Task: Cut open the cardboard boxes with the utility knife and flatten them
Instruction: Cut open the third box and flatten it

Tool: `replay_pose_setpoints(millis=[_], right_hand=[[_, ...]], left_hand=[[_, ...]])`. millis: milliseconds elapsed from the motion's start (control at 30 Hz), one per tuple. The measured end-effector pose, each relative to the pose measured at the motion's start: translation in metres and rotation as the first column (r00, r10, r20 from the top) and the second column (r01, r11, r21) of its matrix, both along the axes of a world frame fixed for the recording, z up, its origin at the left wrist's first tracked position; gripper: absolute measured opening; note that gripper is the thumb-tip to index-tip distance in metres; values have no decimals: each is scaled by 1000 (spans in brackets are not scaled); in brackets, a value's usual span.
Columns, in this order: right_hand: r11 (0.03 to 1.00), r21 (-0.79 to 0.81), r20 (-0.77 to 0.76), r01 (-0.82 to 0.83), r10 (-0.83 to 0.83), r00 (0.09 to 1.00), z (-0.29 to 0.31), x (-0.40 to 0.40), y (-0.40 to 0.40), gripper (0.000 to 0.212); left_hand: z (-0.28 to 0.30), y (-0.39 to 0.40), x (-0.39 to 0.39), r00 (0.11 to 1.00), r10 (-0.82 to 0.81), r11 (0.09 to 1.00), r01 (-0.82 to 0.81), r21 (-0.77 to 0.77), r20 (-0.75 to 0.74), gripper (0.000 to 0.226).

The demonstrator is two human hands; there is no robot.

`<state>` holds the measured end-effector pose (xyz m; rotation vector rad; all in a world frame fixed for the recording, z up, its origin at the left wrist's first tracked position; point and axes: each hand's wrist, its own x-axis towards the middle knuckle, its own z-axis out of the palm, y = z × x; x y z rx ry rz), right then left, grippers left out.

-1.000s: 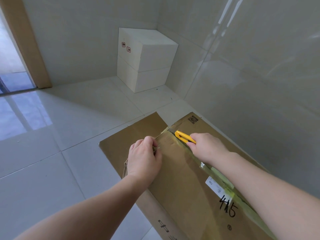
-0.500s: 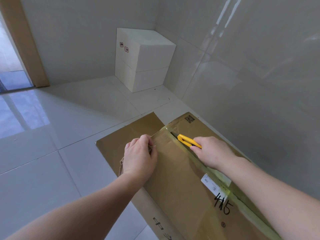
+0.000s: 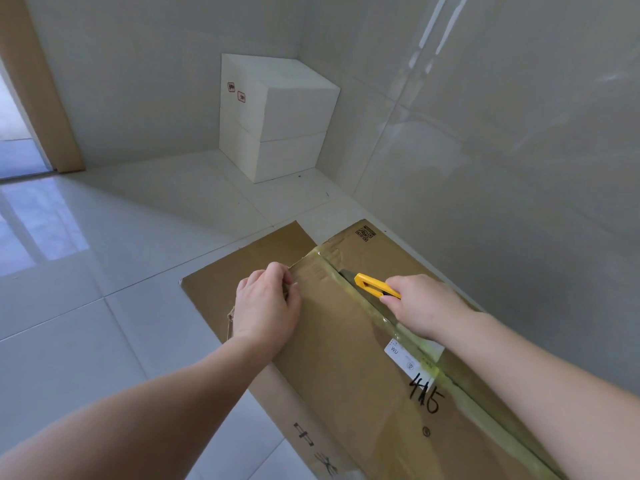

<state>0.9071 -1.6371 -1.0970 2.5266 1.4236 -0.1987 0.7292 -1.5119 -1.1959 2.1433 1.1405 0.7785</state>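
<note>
You are in a pale tiled room, looking down at a glossy white floor (image 3: 104,341) where it meets a tiled wall (image 3: 502,150) on your right. In the far corner stand two white boxes (image 3: 277,123), one stacked on the other, the upper one with two small red-edged labels on its left face. At the far left a wooden door frame (image 3: 38,84) borders a bright opening.

The cardboard box (image 3: 339,358) lies on the floor just in front of you, close beside the right wall, its broad brown top facing up. A strip of yellowish tape (image 3: 426,344) runs along its centre seam from the far end towards you. A white label (image 3: 407,360) sits by the tape, with "415" written in black marker just below it, and a QR code is printed near the far corner. A flat sheet of cardboard (image 3: 242,268) shows from under the box's far left side.

Your left hand (image 3: 265,306) rests on the far left edge of the top, fingers curled over that edge and gripping it. Your right hand (image 3: 426,306) has its grip wrapped tight round the yellow utility knife (image 3: 375,285), whose tip sits in the taped seam near the far end, where the seam is already parted into a dark slit.
</note>
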Motion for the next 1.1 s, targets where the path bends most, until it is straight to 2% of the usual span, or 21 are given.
replay_pose_setpoints(millis=[400,733,900,1100], right_hand=[[999,-47,28,-1,3,1000,7,5,-31,29],[997,-64,12,32,-31,999,3,7,-64,22],[995,-90,4,41,-41,999,3,7,-75,24],[991,-127,30,33,-29,999,8,14,-98,25]], left_hand=[[2,-1,3,1000,23,999,-23,-30,-17,9],[7,-7,4,993,-5,998,13,68,-119,11],[3,-6,7,977,-6,990,36,138,-215,14],[4,-7,8,967,4,986,39,162,-253,14]])
